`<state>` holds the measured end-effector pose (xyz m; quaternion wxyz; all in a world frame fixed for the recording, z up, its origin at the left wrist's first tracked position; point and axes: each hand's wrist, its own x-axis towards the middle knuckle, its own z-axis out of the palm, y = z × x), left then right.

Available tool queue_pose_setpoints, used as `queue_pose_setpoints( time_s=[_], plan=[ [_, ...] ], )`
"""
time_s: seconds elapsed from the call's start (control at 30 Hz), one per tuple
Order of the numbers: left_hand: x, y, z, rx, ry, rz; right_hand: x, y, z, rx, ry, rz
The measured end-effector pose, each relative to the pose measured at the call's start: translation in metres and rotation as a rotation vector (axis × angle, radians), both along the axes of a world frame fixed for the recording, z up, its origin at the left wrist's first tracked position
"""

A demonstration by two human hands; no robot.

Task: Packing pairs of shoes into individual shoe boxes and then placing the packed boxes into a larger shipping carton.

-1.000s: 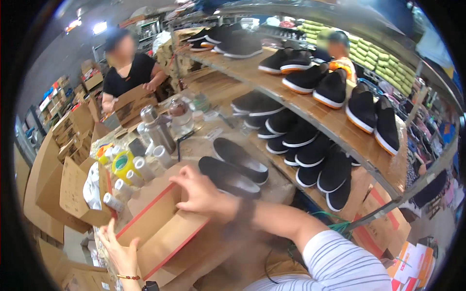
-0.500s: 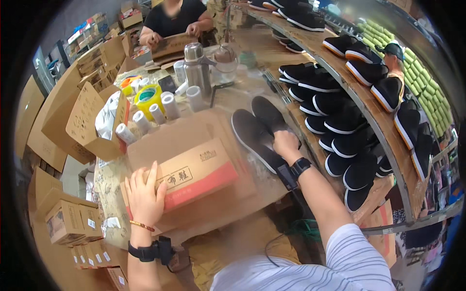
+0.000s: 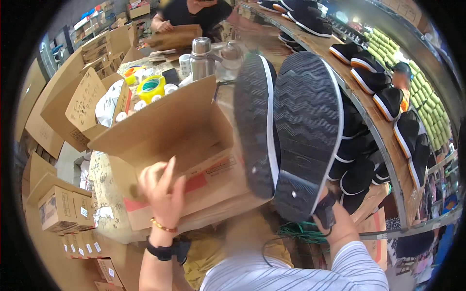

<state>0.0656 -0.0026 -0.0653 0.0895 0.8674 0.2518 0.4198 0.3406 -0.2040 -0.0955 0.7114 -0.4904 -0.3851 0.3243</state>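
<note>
A pair of black slip-on shoes point(image 3: 306, 116) with white edging is lifted up, the ridged dark soles turned toward me. My right hand point(image 3: 324, 194) holds the pair from behind at the heel end, its fingers mostly hidden by the shoes. To the left, a brown cardboard shoebox point(image 3: 221, 167) with a red stripe stands with its lid raised, and its visible inside looks bare. My left hand point(image 3: 162, 186) is at the box's near side, slightly blurred, fingers apart and holding nothing.
Behind the lid stand a yellow tape roll point(image 3: 150, 87) and a steel flask point(image 3: 200, 58). Black shoes fill a curved wooden rack point(image 3: 383, 140) at right. Stacked cartons point(image 3: 65, 213) line the left. Across the table, a person point(image 3: 191, 19) handles a box.
The shoes, lying on the table before, are now raised in my right hand with soles showing. The shoebox has gone from closed to open, and my left hand has shifted right.
</note>
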Motion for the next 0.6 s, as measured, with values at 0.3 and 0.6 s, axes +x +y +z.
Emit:
queue_pose_setpoints(
  time_s=[0.3, 0.6],
  plan=[
    [0.025, 0.0, 0.057, -0.311, -0.602, -0.263, -0.073, 0.049, 0.018, 0.238, 0.601, 0.42],
    [-0.023, 0.048, -0.011, -0.005, 0.17, -0.153, -0.101, 0.086, 0.007, 0.351, 0.895, 0.697]
  ],
)
